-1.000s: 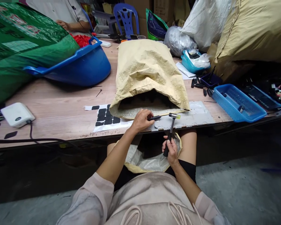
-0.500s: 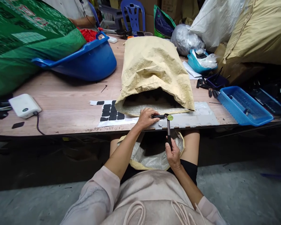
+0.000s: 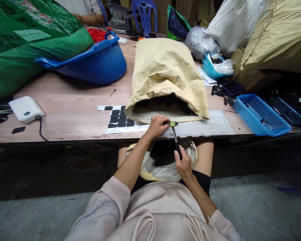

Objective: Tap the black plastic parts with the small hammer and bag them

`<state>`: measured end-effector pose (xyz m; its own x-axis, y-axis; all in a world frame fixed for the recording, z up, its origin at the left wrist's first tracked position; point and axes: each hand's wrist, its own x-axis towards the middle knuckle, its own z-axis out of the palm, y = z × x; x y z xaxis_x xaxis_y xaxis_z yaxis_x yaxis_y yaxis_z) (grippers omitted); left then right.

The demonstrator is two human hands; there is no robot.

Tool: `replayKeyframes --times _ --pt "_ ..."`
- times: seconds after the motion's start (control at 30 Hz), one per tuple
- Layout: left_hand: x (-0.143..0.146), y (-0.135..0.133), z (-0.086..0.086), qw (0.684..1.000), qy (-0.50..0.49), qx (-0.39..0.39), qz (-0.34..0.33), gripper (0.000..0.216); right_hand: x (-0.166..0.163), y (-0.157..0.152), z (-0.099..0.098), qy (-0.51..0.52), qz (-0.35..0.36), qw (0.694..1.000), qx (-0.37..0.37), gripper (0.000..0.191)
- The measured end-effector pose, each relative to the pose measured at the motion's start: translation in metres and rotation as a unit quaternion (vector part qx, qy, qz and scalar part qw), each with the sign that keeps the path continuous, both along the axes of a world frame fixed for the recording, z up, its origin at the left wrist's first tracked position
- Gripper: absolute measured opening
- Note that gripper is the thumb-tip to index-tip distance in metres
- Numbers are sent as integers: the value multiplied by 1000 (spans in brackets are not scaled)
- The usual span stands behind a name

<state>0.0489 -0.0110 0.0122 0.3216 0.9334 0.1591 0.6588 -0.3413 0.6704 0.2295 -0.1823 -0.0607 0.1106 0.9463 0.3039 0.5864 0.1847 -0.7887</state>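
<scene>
My left hand is closed on one end of a small black rod-like part at the table's front edge. My right hand grips the black handle of a small hammer with a metal shaft. Its yellow-green head lies over the black part, close to my left fingertips; whether they touch I cannot tell. Just behind my hands a tan woven sack lies with its mouth toward me, dark inside. Another open sack rests between my thighs, under the table edge.
A white sheet with black stickers lies left of my hand. Grey cardboard is under the work. On the left are a blue basin and a white box with a cable; on the right, a blue basket. A person's arm shows behind.
The hammer head has moved left, from the outer end of the black part to over it near my left fingers. My left hand stays in place.
</scene>
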Motion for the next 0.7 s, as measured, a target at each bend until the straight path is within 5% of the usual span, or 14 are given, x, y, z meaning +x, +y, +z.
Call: replayKeyframes --times 0.43,0.7 --pt "0 0 0 1000 12 3 0 18 -1 0 2 137 -18 989 -51 42" --pt "1 -4 5 999 38 19 -7 27 -2 7 2 433 -20 895 -102 43"
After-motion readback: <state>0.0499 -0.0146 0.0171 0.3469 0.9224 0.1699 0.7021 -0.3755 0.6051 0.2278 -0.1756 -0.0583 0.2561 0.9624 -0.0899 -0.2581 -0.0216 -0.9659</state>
